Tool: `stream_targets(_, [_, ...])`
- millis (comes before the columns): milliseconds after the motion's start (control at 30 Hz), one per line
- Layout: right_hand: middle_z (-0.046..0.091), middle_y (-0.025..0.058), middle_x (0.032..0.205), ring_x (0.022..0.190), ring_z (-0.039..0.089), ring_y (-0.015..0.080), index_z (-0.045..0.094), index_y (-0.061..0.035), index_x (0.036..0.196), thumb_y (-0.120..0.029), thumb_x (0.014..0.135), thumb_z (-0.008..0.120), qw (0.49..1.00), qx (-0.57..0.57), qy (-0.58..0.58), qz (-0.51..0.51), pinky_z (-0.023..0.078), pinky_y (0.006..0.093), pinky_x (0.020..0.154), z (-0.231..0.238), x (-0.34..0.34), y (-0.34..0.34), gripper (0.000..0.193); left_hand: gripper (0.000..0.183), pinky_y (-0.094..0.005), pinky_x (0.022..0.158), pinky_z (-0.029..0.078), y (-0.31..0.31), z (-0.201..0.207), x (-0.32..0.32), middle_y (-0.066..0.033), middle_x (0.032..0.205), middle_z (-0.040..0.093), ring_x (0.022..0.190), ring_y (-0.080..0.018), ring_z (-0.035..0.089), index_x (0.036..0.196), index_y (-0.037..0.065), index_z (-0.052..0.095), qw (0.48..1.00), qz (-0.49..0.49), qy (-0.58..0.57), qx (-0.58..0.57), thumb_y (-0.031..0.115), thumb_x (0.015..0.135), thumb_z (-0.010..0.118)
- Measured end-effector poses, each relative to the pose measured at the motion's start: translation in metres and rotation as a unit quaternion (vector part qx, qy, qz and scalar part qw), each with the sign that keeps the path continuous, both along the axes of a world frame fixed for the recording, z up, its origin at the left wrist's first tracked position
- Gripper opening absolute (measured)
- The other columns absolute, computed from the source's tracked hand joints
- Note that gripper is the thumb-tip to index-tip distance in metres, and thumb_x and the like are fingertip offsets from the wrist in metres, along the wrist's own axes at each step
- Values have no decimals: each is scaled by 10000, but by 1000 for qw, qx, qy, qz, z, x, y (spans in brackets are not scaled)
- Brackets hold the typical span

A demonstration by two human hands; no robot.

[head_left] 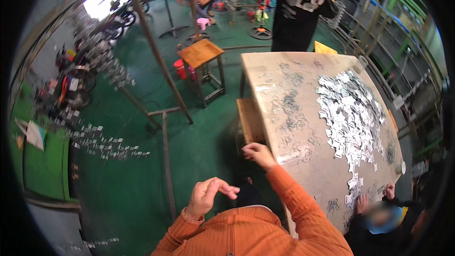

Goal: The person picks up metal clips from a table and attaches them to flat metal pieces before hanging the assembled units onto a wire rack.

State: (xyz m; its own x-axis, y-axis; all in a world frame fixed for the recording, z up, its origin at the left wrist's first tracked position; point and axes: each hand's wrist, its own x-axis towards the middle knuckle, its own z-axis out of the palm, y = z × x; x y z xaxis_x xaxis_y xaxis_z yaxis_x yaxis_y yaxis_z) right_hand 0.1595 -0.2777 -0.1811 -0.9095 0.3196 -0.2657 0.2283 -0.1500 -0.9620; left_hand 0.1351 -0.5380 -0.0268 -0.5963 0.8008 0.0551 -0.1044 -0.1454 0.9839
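My left hand (208,198) is in front of my body, over the floor, its fingers stretched out to the right and the thumb above them. Nothing shows in it. Just off the left edge of the work table (284,180), my right hand (258,155) has its fingers curled in; anything inside them is hidden or too small to see. Small dark wire hooks (291,99) lie scattered along the near side of the tabletop. Farther across is a big heap of small white and grey flat pieces (350,114), with a narrow trail running toward me.
A wooden stool (201,53) stands beyond a metal frame post (163,61). A wooden seat (250,119) sits against the table's left side. One person in black (298,14) stands at the far end; another person (384,223) works at the lower right. Strings of small pieces (106,147) hang at left.
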Motion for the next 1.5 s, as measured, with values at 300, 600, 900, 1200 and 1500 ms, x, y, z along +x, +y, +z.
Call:
stream_targets(300, [622, 9, 804, 696, 581, 87, 636, -46, 937, -138, 913, 607, 930, -11, -57, -362, 439, 207, 594, -15, 128, 139, 100, 345, -350, 1009, 415, 179, -5, -45, -160, 1321, 539, 1194, -260, 557, 1206, 61, 576, 963, -179, 196, -49, -33, 909, 426])
stream_targets(600, [617, 27, 796, 673, 574, 92, 614, -18, 954, -108, 913, 592, 922, -13, -69, -381, 430, 203, 561, -27, 127, 112, 101, 254, -321, 846, 492, 269, -9, -67, -78, 1085, 666, 966, -182, 637, 1170, 51, 615, 927, -346, 136, -46, 167, 967, 515])
stream_targets(900, [634, 39, 808, 678, 591, 99, 605, -6, 973, -108, 918, 591, 883, 39, -135, -447, 443, 211, 571, -6, 103, 117, 117, 223, -304, 847, 491, 301, -15, -132, -81, 1029, 677, 927, -159, 633, 1107, 24, 646, 904, -420, 41, 63, 147, 964, 528])
stream_targets(1200, [635, 25, 786, 686, 628, 128, 625, -12, 1008, -104, 900, 597, 908, 37, -169, -381, 481, 226, 596, 1, -57, 116, 145, 211, -289, 802, 510, 311, -12, -281, -74, 965, 689, 876, -143, 645, 1078, 26, 666, 901, -418, 44, 109, 148, 945, 557])
stream_targets(1500, [662, 47, 907, 790, 612, 119, 637, -8, 1045, -74, 880, 585, 916, 118, -217, -316, 496, 258, 700, 12, -112, 132, 186, 174, -261, 729, 506, 332, -36, -339, -51, 868, 692, 775, -112, 638, 1030, 18, 668, 899, -434, 31, 56, 106, 944, 544])
